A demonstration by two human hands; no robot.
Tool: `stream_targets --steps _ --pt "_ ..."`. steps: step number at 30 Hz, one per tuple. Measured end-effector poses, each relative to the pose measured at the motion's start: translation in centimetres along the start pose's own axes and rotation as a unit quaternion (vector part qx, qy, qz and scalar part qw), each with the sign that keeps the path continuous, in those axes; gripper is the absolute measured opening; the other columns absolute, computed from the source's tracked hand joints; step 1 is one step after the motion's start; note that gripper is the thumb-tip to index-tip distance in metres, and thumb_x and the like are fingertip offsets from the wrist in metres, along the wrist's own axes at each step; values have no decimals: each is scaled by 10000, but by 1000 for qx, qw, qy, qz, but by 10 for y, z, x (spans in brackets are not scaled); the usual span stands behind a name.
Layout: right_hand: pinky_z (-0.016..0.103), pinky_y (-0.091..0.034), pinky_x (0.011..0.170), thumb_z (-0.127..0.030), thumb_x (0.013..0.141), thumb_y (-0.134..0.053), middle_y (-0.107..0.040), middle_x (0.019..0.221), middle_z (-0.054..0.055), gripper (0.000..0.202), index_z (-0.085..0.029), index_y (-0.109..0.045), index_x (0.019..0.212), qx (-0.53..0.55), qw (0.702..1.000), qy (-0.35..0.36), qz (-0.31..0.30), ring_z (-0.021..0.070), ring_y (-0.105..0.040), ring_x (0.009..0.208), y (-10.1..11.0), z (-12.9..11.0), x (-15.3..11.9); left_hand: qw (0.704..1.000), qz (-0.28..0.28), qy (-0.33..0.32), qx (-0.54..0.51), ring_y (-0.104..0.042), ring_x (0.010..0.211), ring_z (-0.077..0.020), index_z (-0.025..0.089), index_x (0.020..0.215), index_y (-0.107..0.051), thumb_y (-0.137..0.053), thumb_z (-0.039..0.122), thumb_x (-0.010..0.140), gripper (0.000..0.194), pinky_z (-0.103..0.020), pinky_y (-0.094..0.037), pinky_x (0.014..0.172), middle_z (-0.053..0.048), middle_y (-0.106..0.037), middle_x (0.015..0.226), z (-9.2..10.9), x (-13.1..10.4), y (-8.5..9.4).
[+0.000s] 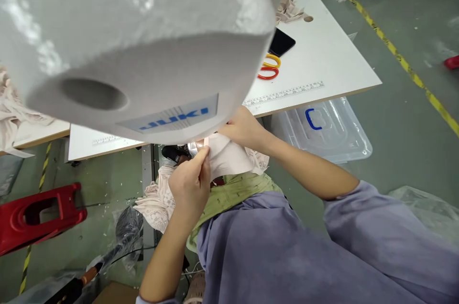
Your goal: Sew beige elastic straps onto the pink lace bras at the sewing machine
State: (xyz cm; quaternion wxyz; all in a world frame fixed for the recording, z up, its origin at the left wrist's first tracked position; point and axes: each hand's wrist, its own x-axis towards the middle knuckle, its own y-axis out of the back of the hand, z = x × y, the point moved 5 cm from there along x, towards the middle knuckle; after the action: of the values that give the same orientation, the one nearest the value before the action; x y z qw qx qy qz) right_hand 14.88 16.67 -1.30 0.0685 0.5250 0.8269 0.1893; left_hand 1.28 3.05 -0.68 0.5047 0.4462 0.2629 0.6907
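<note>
Under the front of a white JUKI sewing machine (158,79), a pale pink lace-trimmed fabric piece (229,156) spans the gap between my hands. My left hand (191,182) is closed, thumb and fingers pinching the fabric's left edge by a narrow strip. On the other side, my right hand (247,127) grips the upper right part of the fabric; the machine head hides some of its fingertips. The needle area is out of sight behind the machine head. More pale pink lace fabric (159,203) hangs in folds beside my left wrist, near my lap.
On the white table (340,55) lie scissors (268,67) with yellow and red handles, a black phone (282,42) and fabric scraps (289,10). A ruler strip (287,93) runs along its edge. A clear lidded bin (322,132) is below; a red stool (39,218) stands left.
</note>
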Motion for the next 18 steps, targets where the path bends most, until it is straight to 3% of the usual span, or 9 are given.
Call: stream_targets --steps 6,18 --pt "346 -463 712 -350 890 -622 -610 686 7 146 -235 -640 979 -13 999 12 -28 222 -573 759 -3 -4 16 1000 -3 30 -4 -605 570 -123 220 1160 -769 -513 279 1002 307 -232 -391 561 -7 -729 663 -5 9 1" --pt "348 -463 730 -328 887 -613 -599 678 9 120 -218 -629 932 -23 999 3 -22 219 -575 747 -3 -6 19 1000 0 12 26 -678 634 -143 227 1122 -785 -529 262 985 293 -231 -433 584 -35 -785 763 -4 14 1"
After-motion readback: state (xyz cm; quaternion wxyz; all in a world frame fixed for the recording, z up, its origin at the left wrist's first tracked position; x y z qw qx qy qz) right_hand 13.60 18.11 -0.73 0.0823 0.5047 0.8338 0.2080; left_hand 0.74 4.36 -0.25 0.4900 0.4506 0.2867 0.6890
